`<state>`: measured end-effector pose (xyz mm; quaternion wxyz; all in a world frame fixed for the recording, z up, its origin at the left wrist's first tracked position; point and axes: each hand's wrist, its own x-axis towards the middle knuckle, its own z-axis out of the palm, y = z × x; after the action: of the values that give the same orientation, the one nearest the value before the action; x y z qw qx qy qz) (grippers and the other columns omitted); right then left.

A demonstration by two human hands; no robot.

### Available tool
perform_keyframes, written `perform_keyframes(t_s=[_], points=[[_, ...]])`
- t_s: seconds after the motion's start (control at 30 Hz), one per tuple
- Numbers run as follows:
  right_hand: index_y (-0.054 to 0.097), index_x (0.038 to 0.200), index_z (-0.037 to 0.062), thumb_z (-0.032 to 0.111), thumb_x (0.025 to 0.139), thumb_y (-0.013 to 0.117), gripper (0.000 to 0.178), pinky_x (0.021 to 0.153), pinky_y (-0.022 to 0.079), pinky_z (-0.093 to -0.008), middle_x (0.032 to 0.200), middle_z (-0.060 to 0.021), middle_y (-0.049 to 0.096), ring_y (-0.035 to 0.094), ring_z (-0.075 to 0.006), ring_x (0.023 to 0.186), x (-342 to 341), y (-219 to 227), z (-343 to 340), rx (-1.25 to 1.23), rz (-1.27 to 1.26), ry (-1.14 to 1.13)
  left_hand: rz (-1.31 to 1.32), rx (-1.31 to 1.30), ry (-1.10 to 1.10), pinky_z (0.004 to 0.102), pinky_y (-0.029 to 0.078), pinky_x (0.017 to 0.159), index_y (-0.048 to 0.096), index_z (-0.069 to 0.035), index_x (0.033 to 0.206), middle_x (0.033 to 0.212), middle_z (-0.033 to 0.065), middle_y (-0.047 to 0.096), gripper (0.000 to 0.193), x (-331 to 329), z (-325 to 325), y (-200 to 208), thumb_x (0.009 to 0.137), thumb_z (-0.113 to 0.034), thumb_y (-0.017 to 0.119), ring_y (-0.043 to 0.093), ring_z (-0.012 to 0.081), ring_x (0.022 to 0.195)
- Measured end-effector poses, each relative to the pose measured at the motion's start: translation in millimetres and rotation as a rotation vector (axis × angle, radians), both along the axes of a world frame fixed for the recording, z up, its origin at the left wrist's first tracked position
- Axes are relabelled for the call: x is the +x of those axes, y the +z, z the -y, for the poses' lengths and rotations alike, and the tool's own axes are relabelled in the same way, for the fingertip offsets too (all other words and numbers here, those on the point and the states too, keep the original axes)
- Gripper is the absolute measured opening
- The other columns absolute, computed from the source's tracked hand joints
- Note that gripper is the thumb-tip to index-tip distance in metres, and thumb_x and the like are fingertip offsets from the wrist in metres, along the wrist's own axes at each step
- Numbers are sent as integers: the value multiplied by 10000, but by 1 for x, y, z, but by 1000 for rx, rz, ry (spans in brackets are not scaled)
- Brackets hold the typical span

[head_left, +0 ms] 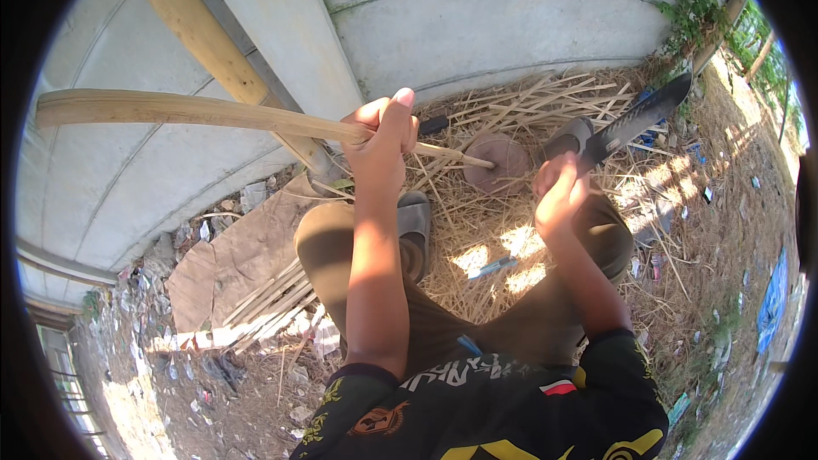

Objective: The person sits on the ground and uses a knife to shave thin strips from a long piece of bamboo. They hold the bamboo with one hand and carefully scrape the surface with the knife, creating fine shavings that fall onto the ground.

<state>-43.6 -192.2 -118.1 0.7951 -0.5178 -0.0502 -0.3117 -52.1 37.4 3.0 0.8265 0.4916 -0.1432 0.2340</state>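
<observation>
My left hand (381, 138) is closed round a long pale bamboo strip (204, 116), its thumb pointing up. The strip runs from the far left, through my fist, to a tip touching or just above a round wooden block (497, 153) on the ground between my feet. To the right, my right hand (562, 187) grips a machete, its handle hidden in the fingers. The machete's dark blade (641, 119) points up and to the right, raised apart from the strip and slightly blurred.
Split strips (545, 102) and shavings litter the ground around the block. More strips (271, 302) lie beside a brown flat sheet (234, 255) at left. A concrete wall (503, 21) stands ahead, with a thick pole (200, 21) leaning on it. Blue plastic (773, 302) lies far right.
</observation>
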Motion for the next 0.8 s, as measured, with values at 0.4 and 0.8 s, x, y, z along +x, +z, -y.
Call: perform_keyframes(t_s=[0.4, 0.8], points=[[417, 700, 88, 392, 1021, 485, 447, 332, 270, -237, 494, 31, 345, 327, -59, 365, 9, 83, 32, -173, -445, 327, 28, -37, -43, 265, 148, 423, 287, -133, 579, 502, -58, 271, 479, -3, -7, -1, 941, -56, 591, 186, 45, 439], [504, 677, 82, 533, 953, 564, 533, 369, 318, -276, 496, 26, 388, 368, -86, 402, 2, 13, 27, -601, -895, 714, 146, 34, -31, 265, 146, 405, 279, -122, 623, 494, -36, 223, 418, -1, 11, -5, 949, -118, 540, 166, 60, 430]])
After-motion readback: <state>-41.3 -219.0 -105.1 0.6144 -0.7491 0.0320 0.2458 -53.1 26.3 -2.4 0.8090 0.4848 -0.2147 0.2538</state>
